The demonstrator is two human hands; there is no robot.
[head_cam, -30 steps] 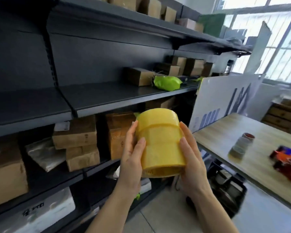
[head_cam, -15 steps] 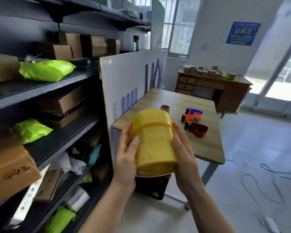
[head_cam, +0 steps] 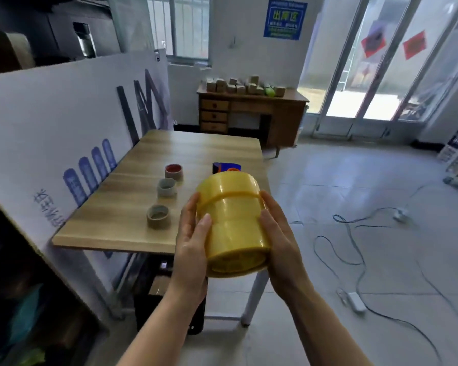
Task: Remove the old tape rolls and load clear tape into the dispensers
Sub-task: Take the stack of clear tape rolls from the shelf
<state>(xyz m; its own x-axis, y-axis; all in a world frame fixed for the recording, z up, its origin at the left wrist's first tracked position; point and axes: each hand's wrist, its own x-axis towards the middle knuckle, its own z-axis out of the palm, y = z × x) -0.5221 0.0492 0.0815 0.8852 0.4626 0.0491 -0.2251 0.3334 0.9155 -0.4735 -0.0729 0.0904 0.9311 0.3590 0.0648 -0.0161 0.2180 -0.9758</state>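
The wooden table (head_cam: 196, 143) shows bare top across its far half and along its near edge. On its left-centre three tape cores stand in a line with gaps between them: a red-lined core (head_cam: 173, 172) farthest, a grey core (head_cam: 167, 187) in the middle, a brown core (head_cam: 158, 216) nearest. A white board (head_cam: 50, 122) leans along the table's left side and walls it off. Toward the table's right edge a blue and orange dispenser (head_cam: 224, 167) lies half hidden behind the yellow stack of tape rolls (head_cam: 232, 225). The left hand (head_cam: 192, 249) and right hand (head_cam: 280, 247) hold that stack over the near right corner. Right of the table, loose cables (head_cam: 354, 249) and a power strip (head_cam: 356, 301) lie across the floor. A black crate (head_cam: 167, 294) sits under the table.
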